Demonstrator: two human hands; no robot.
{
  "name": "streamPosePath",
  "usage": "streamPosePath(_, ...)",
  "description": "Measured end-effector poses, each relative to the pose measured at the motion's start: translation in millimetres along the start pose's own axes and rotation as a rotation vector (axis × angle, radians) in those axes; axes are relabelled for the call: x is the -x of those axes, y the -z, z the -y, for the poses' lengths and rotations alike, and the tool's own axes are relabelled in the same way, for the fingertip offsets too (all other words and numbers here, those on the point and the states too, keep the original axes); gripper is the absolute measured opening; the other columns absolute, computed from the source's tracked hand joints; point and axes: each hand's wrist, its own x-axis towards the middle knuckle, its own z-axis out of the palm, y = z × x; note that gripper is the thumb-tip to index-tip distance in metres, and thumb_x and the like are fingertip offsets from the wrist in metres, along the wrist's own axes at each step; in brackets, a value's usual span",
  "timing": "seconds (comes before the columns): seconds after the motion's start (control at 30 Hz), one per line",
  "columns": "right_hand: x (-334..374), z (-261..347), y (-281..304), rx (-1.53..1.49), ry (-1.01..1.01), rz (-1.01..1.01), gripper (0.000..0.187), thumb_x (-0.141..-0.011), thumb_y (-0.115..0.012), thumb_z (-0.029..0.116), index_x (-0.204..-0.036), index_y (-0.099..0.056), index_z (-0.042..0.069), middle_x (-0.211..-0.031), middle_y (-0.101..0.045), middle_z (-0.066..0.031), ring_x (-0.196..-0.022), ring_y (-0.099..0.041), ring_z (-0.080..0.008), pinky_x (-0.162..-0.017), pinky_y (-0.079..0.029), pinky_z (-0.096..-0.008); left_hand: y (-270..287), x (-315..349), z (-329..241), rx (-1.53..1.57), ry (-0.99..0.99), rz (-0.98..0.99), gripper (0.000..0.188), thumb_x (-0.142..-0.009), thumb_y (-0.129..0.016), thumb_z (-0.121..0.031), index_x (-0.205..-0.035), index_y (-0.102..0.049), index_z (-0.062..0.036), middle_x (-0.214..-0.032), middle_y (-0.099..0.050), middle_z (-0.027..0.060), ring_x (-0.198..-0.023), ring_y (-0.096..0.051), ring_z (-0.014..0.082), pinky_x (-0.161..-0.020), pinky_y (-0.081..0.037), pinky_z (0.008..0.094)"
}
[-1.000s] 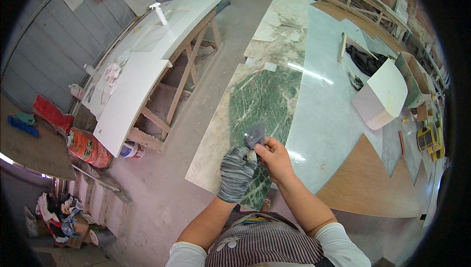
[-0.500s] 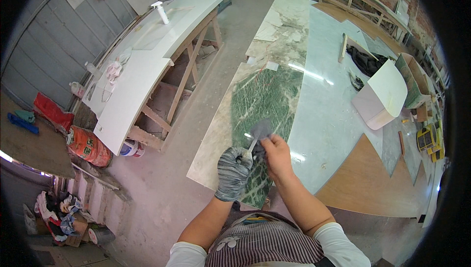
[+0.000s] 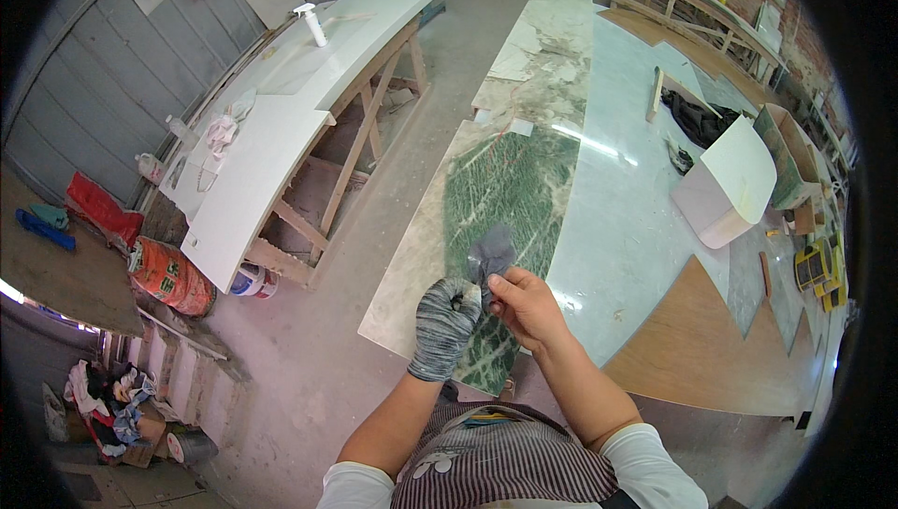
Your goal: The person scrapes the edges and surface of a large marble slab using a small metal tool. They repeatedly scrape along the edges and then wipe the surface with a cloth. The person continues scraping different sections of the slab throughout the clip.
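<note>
My left hand (image 3: 441,333), in a grey knit glove, is closed in a fist. The thin pale tool that showed in this fist half a second ago is covered now by a dark grey cloth (image 3: 492,249). Between its thumb and fingers, my bare right hand (image 3: 529,307) pinches the cloth's lower right side. Both hands are close together over a long stone slab (image 3: 402,298), cream at its edge and patterned green in the middle. A small white square piece (image 3: 521,127) lies farther up the slab.
At left, a white slab (image 3: 248,181) on a wooden frame carries a white spray bottle (image 3: 311,25) and a pinkish rag (image 3: 221,134). To my right stand a curved white box-like piece (image 3: 726,181) and an open carton (image 3: 784,153). An orange sack (image 3: 171,275) lies at lower left.
My right hand has turned its fingers toward the left fist. The cloth has shifted slightly left and down, covering the pale tool that was visible between the hands.
</note>
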Motion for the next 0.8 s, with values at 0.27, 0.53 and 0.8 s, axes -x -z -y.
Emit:
streamPosePath(0.27,1,-9,-8,0.102,0.087,-0.135,0.024,-0.091,-0.073,0.023,-0.090,-0.066,0.000,-0.079,-0.062,-0.0029,-0.067,-0.054,-0.0110,-0.061,-0.042,-0.0268,3,-6,2,-0.149,-0.155,0.167,0.010,-0.087,-0.062,-0.009,-0.091,-0.066,-0.0015,-0.081,-0.064,0.0171,-0.074,-0.062,0.0293,-0.072,-0.051,0.0376)
streamPosePath(0.53,-13,18,12,0.158,0.136,-0.284,0.026,-0.093,-0.071,0.024,-0.078,-0.057,0.008,-0.065,-0.053,0.0013,-0.052,-0.046,-0.0083,-0.046,-0.033,-0.0238,12,4,-10,-0.051,-0.094,0.197,0.009,-0.085,-0.066,-0.009,-0.082,-0.064,-0.0014,-0.072,-0.063,0.0139,-0.066,-0.060,0.0240,-0.066,-0.050,0.0363)
streamPosePath(0.8,-40,86,63,0.263,0.417,-0.369,0.025,-0.096,-0.066,0.025,-0.097,-0.064,0.000,-0.076,-0.062,-0.0017,-0.061,-0.054,-0.0095,-0.055,-0.041,-0.0237,33,22,-5,0.341,0.231,0.170,0.013,-0.091,-0.071,-0.017,-0.088,-0.068,-0.0044,-0.076,-0.065,0.0000,-0.068,-0.058,0.0089,-0.063,-0.049,0.0249)
